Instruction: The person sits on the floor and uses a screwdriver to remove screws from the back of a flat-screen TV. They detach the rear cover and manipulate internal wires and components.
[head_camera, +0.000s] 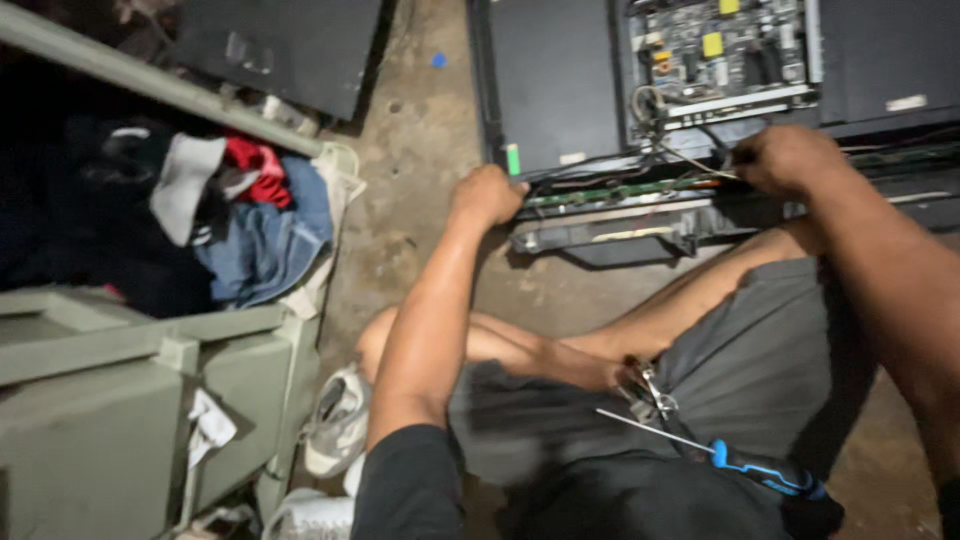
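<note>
Blue-handled screwdriver (762, 468) on lap, left hand (487, 195) fisted on panel edge (600, 192), right hand (785, 158) fingers pinching wires (690, 158).

Left hand (487, 195) fisted at the lower edge of the flat panel (555, 90); fingertips curl under, so can't tell what they grip. Right hand (785, 158) motion-blurred, fingers hidden among the wires (690, 158); held item unreadable. Circuit board (720, 50) cut off by top edge, parts too small to identify. Panel runs out of frame top and right. Screwdriver (765, 470) on the lap: handle end lost in dark fabric. Pliers (648, 390) partly buried between the legs. Bin (150, 350) at left cropped, its interior upper left too dark to resolve.
</note>
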